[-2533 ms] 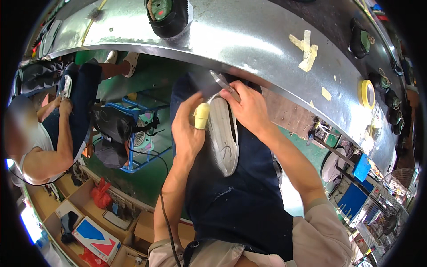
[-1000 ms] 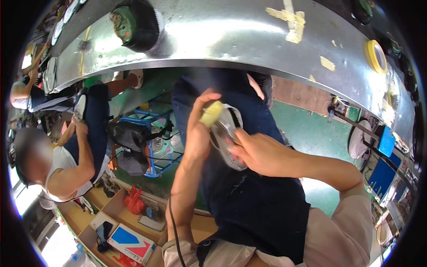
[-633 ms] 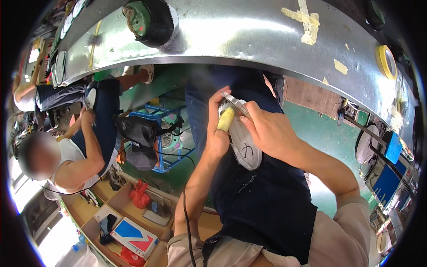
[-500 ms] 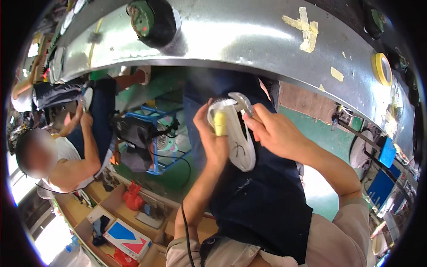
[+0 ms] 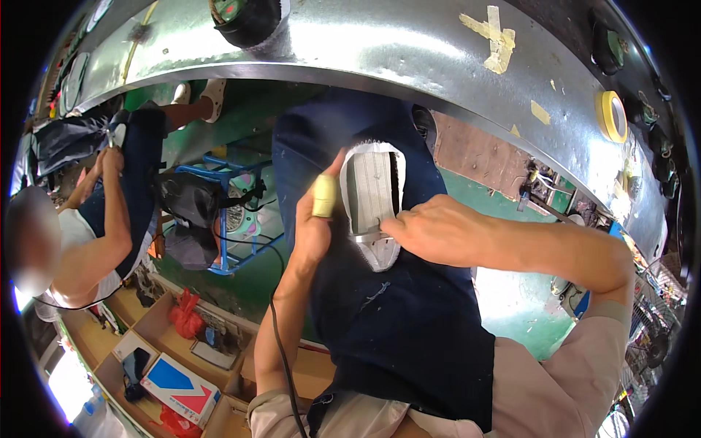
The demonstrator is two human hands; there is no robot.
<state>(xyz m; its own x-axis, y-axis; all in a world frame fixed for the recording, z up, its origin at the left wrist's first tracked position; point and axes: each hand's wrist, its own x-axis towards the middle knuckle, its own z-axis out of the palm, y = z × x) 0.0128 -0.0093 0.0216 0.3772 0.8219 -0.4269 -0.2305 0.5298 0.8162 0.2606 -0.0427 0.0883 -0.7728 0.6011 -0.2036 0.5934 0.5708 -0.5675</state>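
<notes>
A white shoe point(image 5: 371, 196) lies sole-up over the dark blue apron point(image 5: 409, 328) on my lap. My left hand point(image 5: 312, 228) grips its left side, and the thumb is wrapped in yellowish tape point(image 5: 323, 196). My right hand point(image 5: 438, 231) comes in from the right. It holds a small silvery metal tool point(image 5: 365, 237) pressed across the lower part of the sole. The shoe's upper is hidden beneath it.
A curved shiny metal bench point(image 5: 380, 44) runs along the top, with a yellow tape roll point(image 5: 612, 115) and a black round object point(image 5: 244, 18) on it. A seated co-worker point(image 5: 109, 219) is at the left beside a blue cart point(image 5: 219, 212). Boxes point(image 5: 179, 383) are at the lower left. A black cable point(image 5: 281, 350) runs along my left forearm.
The shoe has been turned, so its sole now faces me. My right hand has shifted from the shoe's upper end down to its lower part, with the tool laid across it.
</notes>
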